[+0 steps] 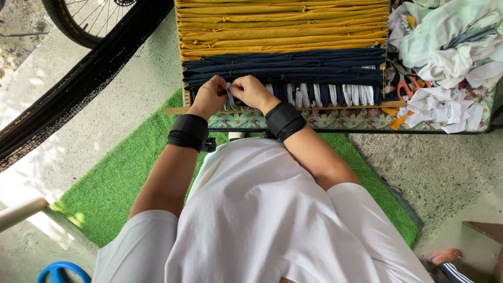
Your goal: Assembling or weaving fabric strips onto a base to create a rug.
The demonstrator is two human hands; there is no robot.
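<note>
My left hand (209, 95) and my right hand (251, 92) meet at the near left edge of a woven mat on a wooden frame (175, 110). Both pinch a grey cloth strip (230, 97) between their fingers. The mat has yellow cloth rows (283, 23) at the far end and navy cloth rows (285, 67) nearer me. White and navy upright strips (325, 95) run along the near edge to the right of my hands. Black bands wrap both wrists.
A heap of white and pale cloth scraps (445, 57) lies to the right, with orange-handled scissors (408, 86) in it. Green artificial turf (115, 183) covers the concrete floor. A bicycle wheel (86, 21) and a dark hammock (78, 86) stand at left. Someone's sandalled foot (445, 257) is at bottom right.
</note>
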